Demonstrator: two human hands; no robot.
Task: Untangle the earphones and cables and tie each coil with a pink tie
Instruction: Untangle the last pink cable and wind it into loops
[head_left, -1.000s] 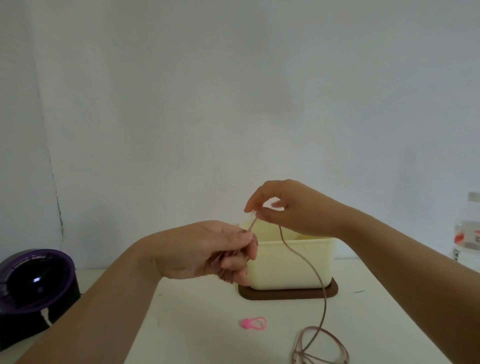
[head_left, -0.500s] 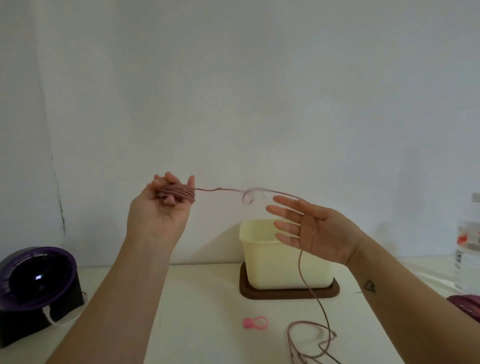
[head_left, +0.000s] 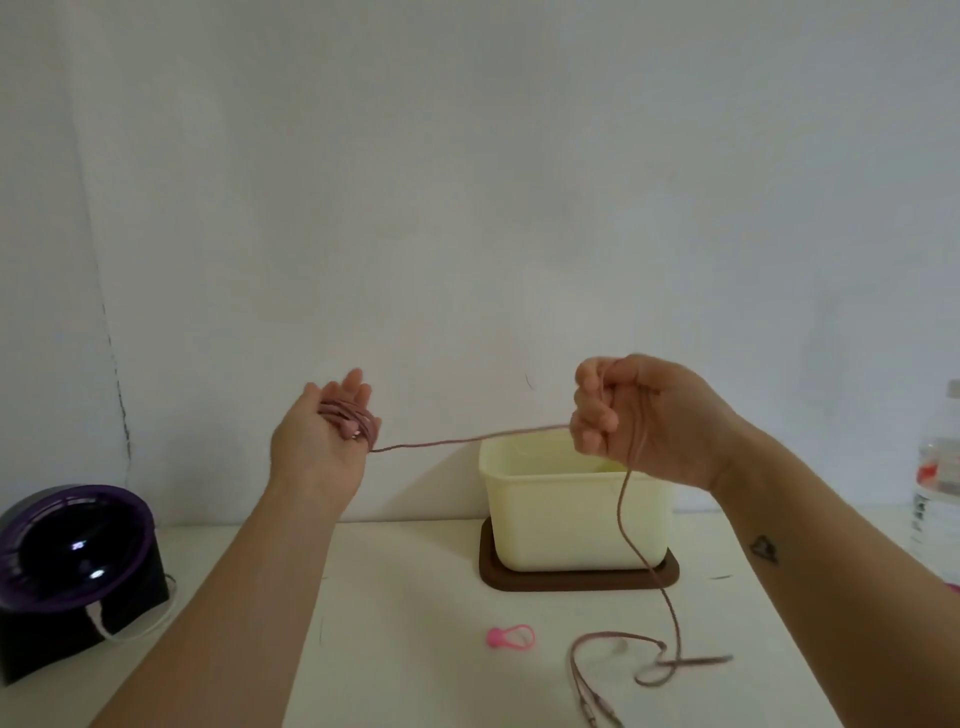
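Observation:
A dusty-pink earphone cable (head_left: 467, 440) runs taut between my two raised hands. My left hand (head_left: 327, 436) is palm up with its fingers pointing up. Several turns of the cable are wound round those fingers, and the thumb lies against the coil. My right hand (head_left: 644, 421) grips the cable in curled fingers above the cream box. From there the cable hangs down to a loose tangle (head_left: 649, 660) on the table at the front right. A pink tie (head_left: 511, 637) lies on the table in front of the box.
A cream open box (head_left: 571, 519) stands on a brown base (head_left: 576, 579) at the back of the white table. At the far left is a black and purple device (head_left: 72, 571), and a clear bottle (head_left: 940, 499) stands at the right edge.
My right hand went from open fingers to a curled grip on the cable. My left hand dropped lower with the coil on it, and the strand between the hands pulled straight.

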